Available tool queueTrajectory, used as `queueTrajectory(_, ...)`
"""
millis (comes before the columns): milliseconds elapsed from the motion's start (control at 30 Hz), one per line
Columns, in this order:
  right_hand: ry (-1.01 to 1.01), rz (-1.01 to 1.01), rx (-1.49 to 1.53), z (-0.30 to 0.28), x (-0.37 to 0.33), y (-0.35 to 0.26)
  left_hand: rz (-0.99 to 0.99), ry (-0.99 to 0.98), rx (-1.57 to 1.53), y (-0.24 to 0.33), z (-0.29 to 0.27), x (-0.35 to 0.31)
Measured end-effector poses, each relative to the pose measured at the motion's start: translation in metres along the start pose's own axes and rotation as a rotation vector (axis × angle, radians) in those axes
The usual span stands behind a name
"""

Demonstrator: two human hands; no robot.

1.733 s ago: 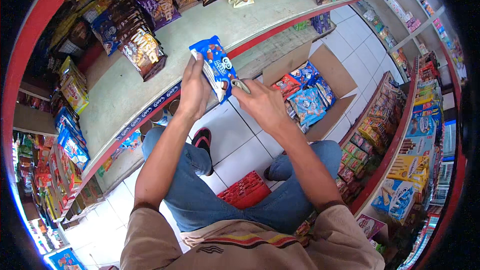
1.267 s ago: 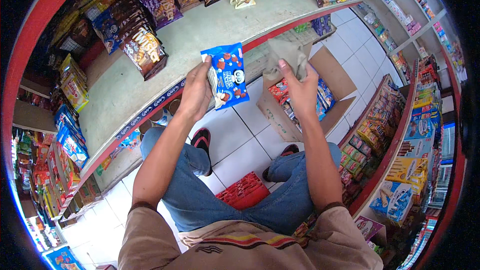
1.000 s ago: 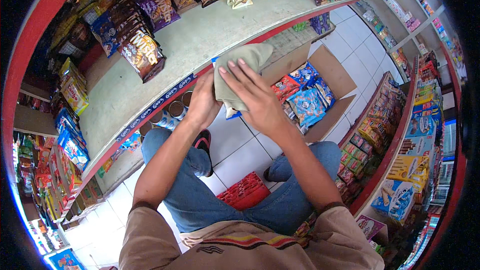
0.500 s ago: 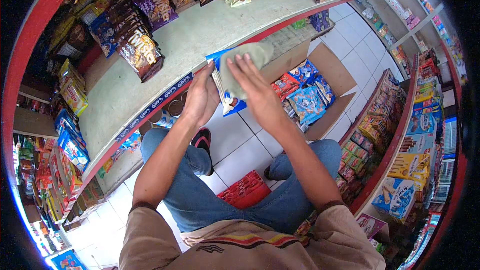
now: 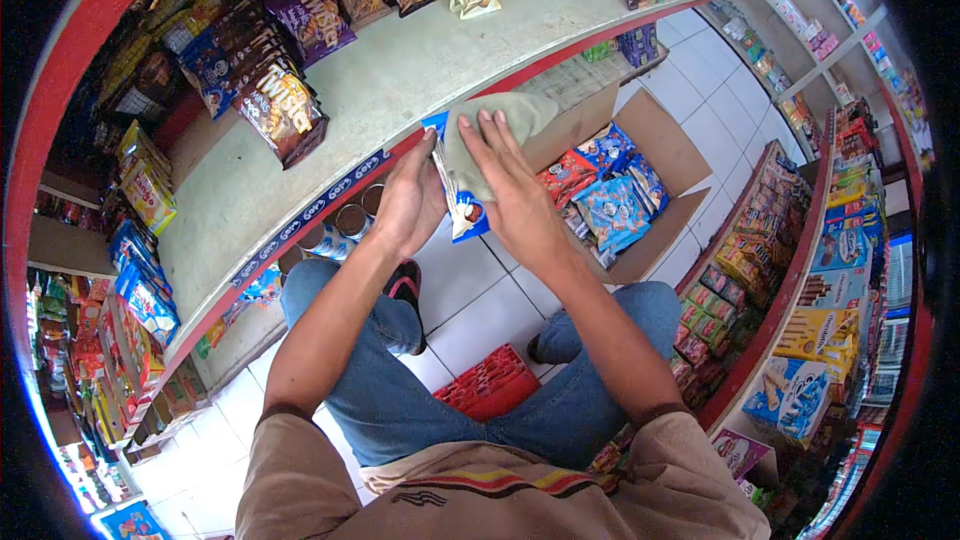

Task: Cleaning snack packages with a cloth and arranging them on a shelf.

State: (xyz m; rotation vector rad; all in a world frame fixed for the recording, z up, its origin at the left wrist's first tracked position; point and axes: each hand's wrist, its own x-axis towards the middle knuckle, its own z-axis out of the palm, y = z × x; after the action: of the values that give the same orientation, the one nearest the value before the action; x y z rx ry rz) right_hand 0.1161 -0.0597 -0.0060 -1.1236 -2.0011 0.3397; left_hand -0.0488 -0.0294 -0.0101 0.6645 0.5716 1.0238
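Observation:
In my left hand [image 5: 408, 202] I hold a blue and white snack packet [image 5: 467, 216] upright by its left edge, the fingers partly hidden behind it. My right hand [image 5: 518, 205] presses a grey-green cloth [image 5: 525, 112] against the packet's face, its fingers long and nearly flat over the fabric. Most of the packet's front is covered by the cloth and hand. Both hands are just off the shelf's front edge, above the tiled floor. Right of them stands an open cardboard box [image 5: 668, 130] with blue, light blue and red snack packets [image 5: 610, 208] inside.
A pale shelf [image 5: 390, 90] with a red edge curves across the left and top, carrying brown, purple and yellow snack packets. Tins [image 5: 352, 220] stand beneath it. A red package [image 5: 488, 382] lies on the floor between my legs. Stocked shelves [image 5: 745, 240] line the right.
Both hands, with the packet and cloth, have shifted slightly right and down. My right hand has slid a little over the packet's face. The shelf and box are unchanged.

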Motion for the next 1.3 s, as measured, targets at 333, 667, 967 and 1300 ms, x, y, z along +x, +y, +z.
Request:
queueTrajectory(333, -0.188, -0.115, 0.035, -0.004, -0.001, 0.005, -0.067, -0.172, -0.156, 0.012, 0.005, -0.002)
queueTrajectory(667, -0.077, -0.002, -0.041, 0.005, -0.002, -0.007, -0.215, 0.006, -0.065, 0.002, 0.003, -0.004)
queueTrajectory(967, -0.239, -0.156, -0.042, 0.007, -0.009, -0.013, -0.056, -0.057, -0.122, 0.019, -0.007, 0.002)
queueTrajectory(1300, -0.157, -0.109, -0.079, -0.005, -0.004, -0.004, 0.140, 0.057, -0.207, 0.042, -0.017, 0.006)
